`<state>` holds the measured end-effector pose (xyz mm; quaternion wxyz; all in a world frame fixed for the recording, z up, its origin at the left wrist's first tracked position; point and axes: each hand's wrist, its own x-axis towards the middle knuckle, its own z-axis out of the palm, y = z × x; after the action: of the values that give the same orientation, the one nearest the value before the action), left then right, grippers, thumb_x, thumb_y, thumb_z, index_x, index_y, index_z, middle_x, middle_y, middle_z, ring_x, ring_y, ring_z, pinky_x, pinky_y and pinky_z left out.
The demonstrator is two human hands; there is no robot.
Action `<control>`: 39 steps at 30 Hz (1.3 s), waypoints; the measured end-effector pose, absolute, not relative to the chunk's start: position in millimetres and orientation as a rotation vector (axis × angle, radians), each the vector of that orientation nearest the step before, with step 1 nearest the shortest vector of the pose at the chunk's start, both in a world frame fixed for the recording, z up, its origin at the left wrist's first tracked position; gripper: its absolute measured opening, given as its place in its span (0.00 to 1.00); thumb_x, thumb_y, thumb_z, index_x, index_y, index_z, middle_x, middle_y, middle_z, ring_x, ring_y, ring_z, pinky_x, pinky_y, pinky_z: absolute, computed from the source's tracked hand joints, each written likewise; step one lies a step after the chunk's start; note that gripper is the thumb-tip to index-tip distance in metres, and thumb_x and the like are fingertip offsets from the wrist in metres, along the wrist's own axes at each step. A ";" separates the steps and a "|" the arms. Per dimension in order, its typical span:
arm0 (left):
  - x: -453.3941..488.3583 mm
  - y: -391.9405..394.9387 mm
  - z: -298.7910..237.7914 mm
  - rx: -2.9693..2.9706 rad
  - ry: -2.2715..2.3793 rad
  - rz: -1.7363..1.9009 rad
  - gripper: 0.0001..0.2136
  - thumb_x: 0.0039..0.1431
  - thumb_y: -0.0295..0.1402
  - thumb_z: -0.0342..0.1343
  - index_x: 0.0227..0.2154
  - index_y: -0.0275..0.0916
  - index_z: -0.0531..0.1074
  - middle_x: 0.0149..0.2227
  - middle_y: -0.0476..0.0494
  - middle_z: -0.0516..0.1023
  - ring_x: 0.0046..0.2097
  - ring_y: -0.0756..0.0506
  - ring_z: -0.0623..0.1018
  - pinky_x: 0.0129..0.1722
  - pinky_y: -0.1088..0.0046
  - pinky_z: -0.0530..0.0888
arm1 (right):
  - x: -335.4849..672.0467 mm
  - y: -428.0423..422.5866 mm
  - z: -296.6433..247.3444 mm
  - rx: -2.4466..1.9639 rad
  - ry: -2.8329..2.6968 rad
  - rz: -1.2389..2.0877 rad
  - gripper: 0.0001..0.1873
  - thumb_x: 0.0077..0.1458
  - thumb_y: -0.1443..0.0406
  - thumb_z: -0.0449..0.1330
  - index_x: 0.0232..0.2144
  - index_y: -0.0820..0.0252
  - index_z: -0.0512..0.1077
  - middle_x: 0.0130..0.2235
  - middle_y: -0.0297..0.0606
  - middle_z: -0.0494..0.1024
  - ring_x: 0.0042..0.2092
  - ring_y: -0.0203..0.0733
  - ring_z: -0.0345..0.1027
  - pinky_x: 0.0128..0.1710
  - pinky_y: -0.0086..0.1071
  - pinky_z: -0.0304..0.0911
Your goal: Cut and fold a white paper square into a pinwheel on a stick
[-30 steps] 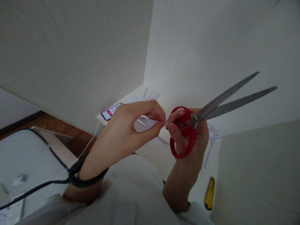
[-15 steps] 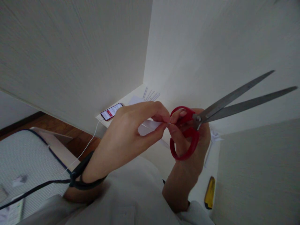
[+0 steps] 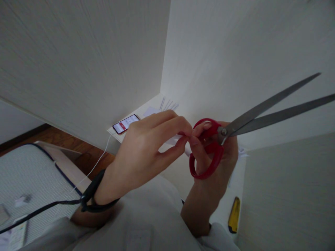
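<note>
Red-handled scissors (image 3: 243, 120) sit in the right hand (image 3: 229, 157), right of centre, loops on its fingers. Their parted blades run toward the frame's right edge and upper right, the long axis leading away from both hands' fingertips. The left hand (image 3: 145, 150), pinched narrow, meets the right's thumb and finger just left of the loops; I cannot tell what is between them.

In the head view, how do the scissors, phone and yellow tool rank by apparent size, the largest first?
1. Scissors: clearly largest, though also held nearer.
2. Phone and yellow tool: too alike to rank.
</note>
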<state>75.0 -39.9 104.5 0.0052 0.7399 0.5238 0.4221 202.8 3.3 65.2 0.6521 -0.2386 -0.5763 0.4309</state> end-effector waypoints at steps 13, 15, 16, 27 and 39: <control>82.2 -42.4 105.1 2.212 1.724 1.366 0.07 0.59 0.22 0.55 0.31 0.41 0.72 0.32 0.52 0.78 0.37 0.50 0.77 0.37 0.73 0.71 | 201.0 3.6 63.8 -0.572 -1.243 1.004 0.13 0.49 0.73 0.65 0.35 0.54 0.69 0.33 0.31 0.73 0.35 0.35 0.71 0.30 0.27 0.69; 82.0 -42.2 105.3 2.227 1.719 1.362 0.06 0.59 0.22 0.55 0.32 0.41 0.72 0.32 0.52 0.78 0.36 0.50 0.77 0.37 0.74 0.71 | 200.3 4.9 63.0 -0.527 -1.227 1.018 0.13 0.48 0.72 0.66 0.35 0.53 0.70 0.33 0.30 0.73 0.36 0.35 0.71 0.32 0.27 0.69; 81.7 -42.1 105.3 2.239 1.710 1.359 0.06 0.59 0.22 0.55 0.32 0.40 0.72 0.32 0.52 0.78 0.36 0.50 0.77 0.36 0.74 0.70 | 200.1 5.4 62.5 -0.516 -1.218 1.014 0.13 0.48 0.72 0.66 0.35 0.53 0.70 0.34 0.30 0.73 0.36 0.35 0.71 0.32 0.27 0.70; 80.7 -41.7 105.4 2.177 1.668 1.423 0.06 0.60 0.23 0.55 0.32 0.41 0.72 0.32 0.52 0.79 0.35 0.51 0.77 0.35 0.74 0.72 | 199.5 2.7 66.0 -0.565 -1.219 0.970 0.12 0.48 0.72 0.66 0.34 0.51 0.71 0.33 0.31 0.74 0.34 0.35 0.71 0.31 0.28 0.70; 79.2 -42.1 108.7 1.934 1.606 1.393 0.04 0.56 0.24 0.58 0.29 0.39 0.73 0.28 0.52 0.78 0.30 0.51 0.77 0.31 0.76 0.74 | 215.7 17.9 57.9 -0.415 -1.432 1.023 0.14 0.50 0.70 0.65 0.38 0.50 0.69 0.32 0.31 0.76 0.34 0.40 0.74 0.33 0.35 0.72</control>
<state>79.2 -42.1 108.7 0.1331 0.6669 0.5538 0.4804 215.7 17.9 57.9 0.6185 -0.1804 -0.6224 0.4445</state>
